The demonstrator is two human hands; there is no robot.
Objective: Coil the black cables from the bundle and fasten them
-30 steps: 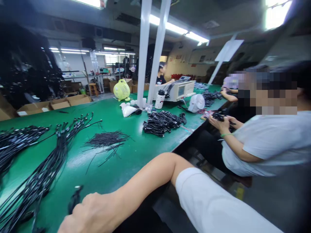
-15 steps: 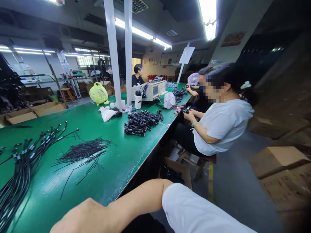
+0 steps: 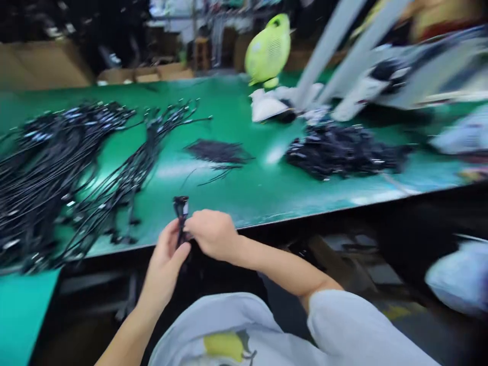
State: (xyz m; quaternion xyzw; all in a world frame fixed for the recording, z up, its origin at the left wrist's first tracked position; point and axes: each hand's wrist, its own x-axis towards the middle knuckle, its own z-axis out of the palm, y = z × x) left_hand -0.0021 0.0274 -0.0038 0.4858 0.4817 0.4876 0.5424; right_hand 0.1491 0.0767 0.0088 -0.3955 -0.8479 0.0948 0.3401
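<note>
Between my two hands, at the front edge of the green table, is a folded black cable with a pale label near its top. My left hand wraps round it from the left, thumb in front. From the right, my right hand pinches at the same cable, its fingertips partly hidden. Beyond my hands lies a small pile of thin black ties. Long loose black cables spread over the table to the left.
A heap of bundled black cables lies to the right. Behind stand a yellow-green fan, a white bag and slanting white posts. A larger cable pile is at far left. A person's pale sleeve shows at right.
My view has swung left and down from the room to the table before me. Both hands now show with the folded cable; earlier only my right arm and blurred hand were visible.
</note>
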